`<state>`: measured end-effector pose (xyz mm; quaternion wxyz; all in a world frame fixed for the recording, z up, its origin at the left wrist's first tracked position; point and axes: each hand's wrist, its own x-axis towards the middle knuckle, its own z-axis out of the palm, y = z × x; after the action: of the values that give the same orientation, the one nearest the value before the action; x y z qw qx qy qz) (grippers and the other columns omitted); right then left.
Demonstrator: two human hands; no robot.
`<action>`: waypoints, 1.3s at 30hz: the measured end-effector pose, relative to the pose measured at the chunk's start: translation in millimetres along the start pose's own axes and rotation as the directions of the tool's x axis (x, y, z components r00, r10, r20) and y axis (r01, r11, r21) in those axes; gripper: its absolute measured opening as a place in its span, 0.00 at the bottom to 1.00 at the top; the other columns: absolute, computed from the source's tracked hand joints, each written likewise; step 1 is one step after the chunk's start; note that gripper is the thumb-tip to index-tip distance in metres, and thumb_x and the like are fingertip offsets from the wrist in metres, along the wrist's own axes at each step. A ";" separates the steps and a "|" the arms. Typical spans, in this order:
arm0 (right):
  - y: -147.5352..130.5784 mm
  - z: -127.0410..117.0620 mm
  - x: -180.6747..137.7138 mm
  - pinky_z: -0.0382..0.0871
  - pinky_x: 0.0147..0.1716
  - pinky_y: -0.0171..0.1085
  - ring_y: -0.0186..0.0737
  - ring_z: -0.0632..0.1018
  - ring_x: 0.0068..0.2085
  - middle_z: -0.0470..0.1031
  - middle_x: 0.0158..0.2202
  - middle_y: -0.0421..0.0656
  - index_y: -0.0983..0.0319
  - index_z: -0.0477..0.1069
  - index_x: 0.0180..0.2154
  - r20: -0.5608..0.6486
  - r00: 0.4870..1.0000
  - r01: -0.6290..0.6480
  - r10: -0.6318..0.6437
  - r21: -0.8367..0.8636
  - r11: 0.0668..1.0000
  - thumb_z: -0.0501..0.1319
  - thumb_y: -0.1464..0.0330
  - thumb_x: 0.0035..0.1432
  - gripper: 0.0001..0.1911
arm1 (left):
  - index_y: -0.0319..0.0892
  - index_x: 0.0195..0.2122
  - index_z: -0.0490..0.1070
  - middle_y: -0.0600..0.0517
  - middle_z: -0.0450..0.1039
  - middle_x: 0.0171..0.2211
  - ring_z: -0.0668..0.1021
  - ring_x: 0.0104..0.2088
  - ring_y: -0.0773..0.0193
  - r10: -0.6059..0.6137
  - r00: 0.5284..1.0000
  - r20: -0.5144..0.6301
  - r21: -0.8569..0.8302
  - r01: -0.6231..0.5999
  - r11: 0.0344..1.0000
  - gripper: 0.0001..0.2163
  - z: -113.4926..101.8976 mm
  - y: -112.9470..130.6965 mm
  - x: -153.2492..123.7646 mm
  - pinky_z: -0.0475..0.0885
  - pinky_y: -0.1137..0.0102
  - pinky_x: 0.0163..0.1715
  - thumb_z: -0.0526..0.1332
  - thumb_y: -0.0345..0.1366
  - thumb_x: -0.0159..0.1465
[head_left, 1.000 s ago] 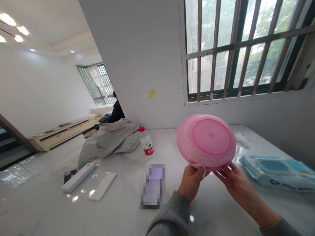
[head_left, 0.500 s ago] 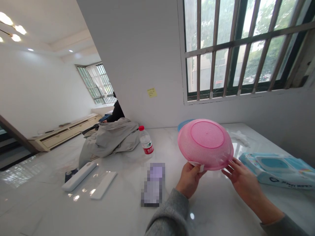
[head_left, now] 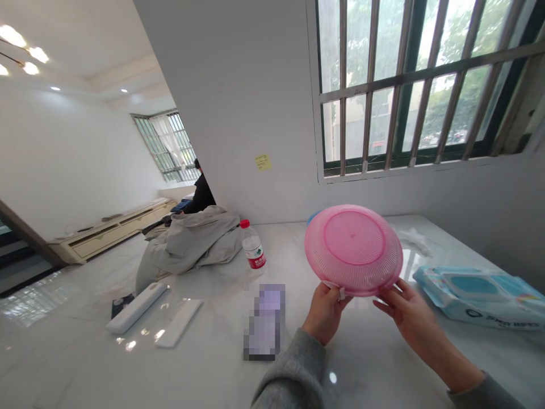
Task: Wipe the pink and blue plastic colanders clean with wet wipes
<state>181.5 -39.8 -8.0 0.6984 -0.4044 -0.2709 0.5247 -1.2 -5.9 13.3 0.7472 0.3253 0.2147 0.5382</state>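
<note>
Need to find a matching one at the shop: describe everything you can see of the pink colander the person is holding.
The pink plastic colander is round and shallow, and its underside is tilted up towards the camera. Its walls are a fine, perforated mesh, and a raised ring circles a flatter, finer-textured base. A small white tag sits at the lower rim. The left hand and right hand grip the lower rim, holding it up over a white marble counter. It looks intact and clean, though small marks would not show at this resolution.

Between my left hand (head_left: 326,314) and right hand (head_left: 409,318), the pink plastic strainer (head_left: 353,250) feels rough with fine mesh, its base smoother. Under my grip, the white stone counter (head_left: 340,386) is polished and glossy; to my right, the wipes pack (head_left: 481,298) is shiny plastic film.
</note>
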 end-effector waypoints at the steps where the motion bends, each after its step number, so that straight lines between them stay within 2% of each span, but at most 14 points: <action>1: -0.9 1.2 -0.8 0.84 0.35 0.38 0.44 0.86 0.38 0.86 0.40 0.41 0.56 0.80 0.46 0.007 1.000 -0.006 0.006 -0.001 1.000 0.82 0.64 0.45 0.26 | 0.38 0.38 0.81 0.47 0.82 0.40 0.79 0.42 0.59 0.001 1.000 0.002 -0.004 -0.001 1.000 0.11 0.1 0.4 -0.2 0.70 0.54 0.59 0.75 0.30 0.53; 6: -10.1 4.8 -3.4 0.84 0.39 0.42 0.45 0.85 0.41 0.85 0.43 0.42 0.55 0.81 0.47 0.023 1.000 0.003 -0.003 -0.019 1.000 0.81 0.63 0.47 0.24 | 0.37 0.38 0.81 0.46 0.81 0.39 0.79 0.41 0.60 -0.014 1.000 0.019 0.008 0.014 1.000 0.12 -0.8 1.9 0.8 0.69 0.55 0.60 0.73 0.28 0.51; 9: -17.8 1.7 -0.9 0.84 0.36 0.41 0.45 0.84 0.41 0.84 0.41 0.42 0.54 0.81 0.46 0.016 1.000 0.019 -0.019 -0.006 1.000 0.79 0.60 0.48 0.22 | 0.37 0.35 0.80 0.48 0.80 0.35 0.78 0.38 0.61 -0.024 1.000 0.010 0.022 0.023 0.999 0.10 -1.3 1.6 2.0 0.70 0.55 0.59 0.73 0.27 0.50; 13: -24.7 -5.1 5.6 0.80 0.27 0.34 0.39 0.81 0.34 0.82 0.37 0.38 0.53 0.82 0.42 -0.035 0.997 0.068 -0.066 0.061 0.996 0.78 0.56 0.50 0.18 | 0.37 0.34 0.79 0.48 0.80 0.34 0.77 0.36 0.62 -0.018 0.999 -0.032 0.025 0.019 1.000 0.10 -2.2 1.2 2.7 0.72 0.56 0.55 0.72 0.28 0.50; 17: -21.4 -6.8 8.7 0.79 0.26 0.33 0.36 0.79 0.28 0.81 0.32 0.37 0.53 0.82 0.39 -0.079 0.995 0.064 -0.057 0.084 0.994 0.82 0.57 0.45 0.19 | 0.38 0.37 0.80 0.48 0.80 0.37 0.78 0.38 0.62 -0.030 0.999 -0.035 0.007 0.030 1.000 0.12 -3.4 -0.8 2.2 0.73 0.58 0.54 0.74 0.30 0.51; 20: -14.7 -1.6 4.9 0.82 0.30 0.36 0.40 0.81 0.30 0.83 0.33 0.39 0.52 0.81 0.41 -0.044 0.998 0.049 -0.046 0.080 0.996 0.82 0.57 0.44 0.23 | 0.39 0.34 0.79 0.50 0.79 0.35 0.78 0.38 0.63 -0.035 0.998 -0.042 0.002 0.035 0.999 0.11 -4.2 -5.1 1.8 0.72 0.56 0.56 0.76 0.32 0.51; 24: -6.0 7.7 -3.8 0.83 0.42 0.41 0.42 0.85 0.39 0.85 0.41 0.39 0.52 0.80 0.45 0.014 0.999 0.045 -0.046 0.075 0.996 0.81 0.55 0.46 0.25 | 0.38 0.33 0.79 0.49 0.79 0.32 0.78 0.38 0.61 -0.073 0.995 -0.063 0.013 0.074 0.997 0.12 -4.3 -9.7 2.2 0.70 0.55 0.58 0.77 0.32 0.50; 27: -2.4 8.8 -5.9 0.83 0.45 0.43 0.43 0.85 0.41 0.85 0.43 0.39 0.52 0.81 0.46 0.036 0.999 0.022 -0.025 0.074 0.997 0.82 0.58 0.47 0.25 | 0.37 0.34 0.80 0.49 0.79 0.33 0.78 0.38 0.60 -0.068 0.995 -0.072 0.017 0.069 0.997 0.12 -3.2 -8.0 2.8 0.71 0.55 0.58 0.77 0.32 0.50; 30: -4.6 5.1 -3.2 0.83 0.39 0.39 0.42 0.83 0.41 0.84 0.41 0.38 0.52 0.82 0.46 0.029 0.999 0.015 -0.016 0.054 0.998 0.81 0.60 0.48 0.23 | 0.38 0.30 0.79 0.50 0.78 0.30 0.77 0.36 0.62 -0.038 0.998 -0.046 0.031 0.040 0.999 0.08 -1.8 -3.4 3.0 0.72 0.57 0.56 0.73 0.29 0.49; 33: -12.9 -0.6 2.0 0.81 0.32 0.35 0.40 0.81 0.39 0.82 0.40 0.38 0.53 0.83 0.42 -0.003 0.999 0.034 -0.034 0.078 0.996 0.79 0.57 0.50 0.17 | 0.38 0.28 0.78 0.52 0.77 0.28 0.76 0.34 0.64 -0.029 0.999 -0.026 0.062 0.031 0.998 0.06 -1.8 0.6 2.7 0.73 0.60 0.52 0.69 0.26 0.47; 36: -21.2 -6.7 8.3 0.79 0.29 0.34 0.37 0.79 0.35 0.81 0.38 0.36 0.53 0.82 0.37 -0.049 0.998 0.053 -0.046 0.142 0.988 0.77 0.55 0.52 0.14 | 0.38 0.30 0.78 0.51 0.78 0.30 0.75 0.34 0.64 -0.038 0.999 -0.035 0.085 0.041 0.996 0.08 -3.5 2.3 2.5 0.74 0.61 0.49 0.67 0.26 0.47; 39: -22.2 -9.0 11.7 0.78 0.28 0.31 0.33 0.78 0.31 0.81 0.36 0.34 0.53 0.81 0.36 -0.085 0.995 0.064 -0.049 0.184 0.981 0.80 0.58 0.49 0.15 | 0.39 0.31 0.77 0.51 0.78 0.31 0.76 0.34 0.64 -0.030 0.998 -0.053 0.075 0.034 0.997 0.08 -5.4 1.6 1.9 0.74 0.62 0.49 0.67 0.25 0.48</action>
<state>203.7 -33.9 5.6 0.7582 -0.3500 -0.2038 0.5109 -5.2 -2.4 10.7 0.7371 0.3356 0.2596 0.5259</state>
